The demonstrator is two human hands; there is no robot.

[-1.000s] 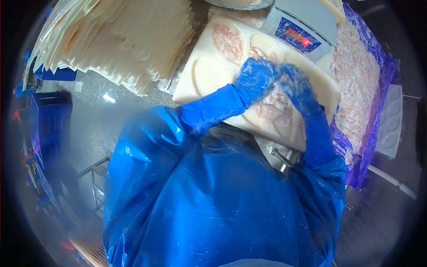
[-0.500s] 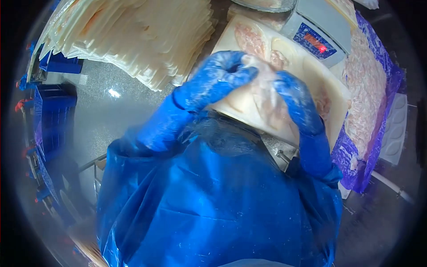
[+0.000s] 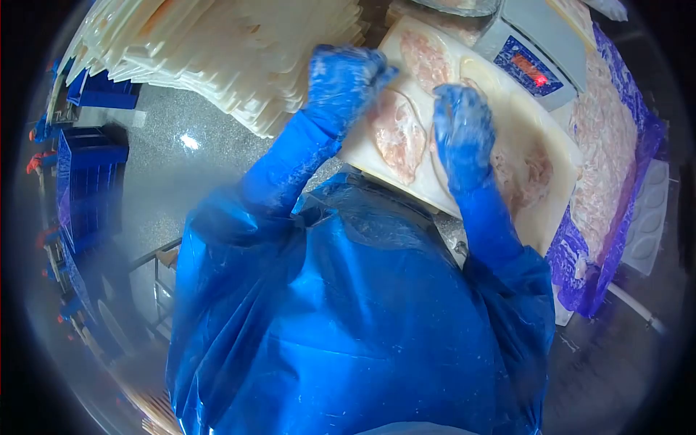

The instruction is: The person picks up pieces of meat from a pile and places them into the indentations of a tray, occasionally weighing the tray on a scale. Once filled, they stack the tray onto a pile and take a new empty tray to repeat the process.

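Trays (image 3: 210, 58) stand stacked. Left hand (image 3: 348, 81) is curled, its grip unclear. Meat (image 3: 399, 136), pale pink, wet and white-streaked, lies flat in an oval hollow of the mould (image 3: 545, 226). Right hand (image 3: 464, 130), fingers bent, hovers just beside; whether it holds anything is unclear.

A head-worn camera looks forward and steeply down over the wearer's own blue apron (image 3: 362, 312), which fills the lower middle of the view at close range. The left hand (image 3: 344, 76) and right hand (image 3: 464, 130) appear in the upper half, with the white tray (image 3: 540, 225) seen from above, a little farther out. The wide, round view, dark at its rim, takes in stacked sheets (image 3: 203, 43) upper left, a scale (image 3: 540, 43) upper right and the floor (image 3: 167, 145) lower down at left
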